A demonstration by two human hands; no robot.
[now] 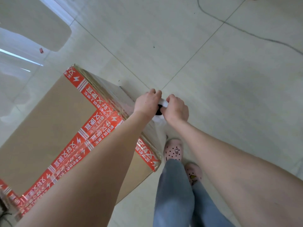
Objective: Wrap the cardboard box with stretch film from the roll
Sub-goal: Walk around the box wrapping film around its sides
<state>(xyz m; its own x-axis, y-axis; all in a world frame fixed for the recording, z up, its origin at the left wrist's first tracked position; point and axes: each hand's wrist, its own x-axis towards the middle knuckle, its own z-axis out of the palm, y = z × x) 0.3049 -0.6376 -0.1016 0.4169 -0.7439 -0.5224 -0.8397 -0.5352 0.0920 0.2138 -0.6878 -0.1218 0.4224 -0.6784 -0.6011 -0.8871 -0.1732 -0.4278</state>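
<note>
The roll [162,102] is gripped at its top by the left hand [147,104] and right hand [176,109]; the box [49,125] lies just left of them. The film [157,131] could be slackened or torn if pulled unevenly.

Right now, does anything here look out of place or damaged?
Only a small red scrap lying loose on the floor, apart from the box; it may be litter. The box looks intact.

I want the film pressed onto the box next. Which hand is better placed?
Left, probably. The left hand grips the roll on the side nearest the cardboard box, its forearm crossing the box top; the right hand sits on the floor side and can hold the roll.
</note>
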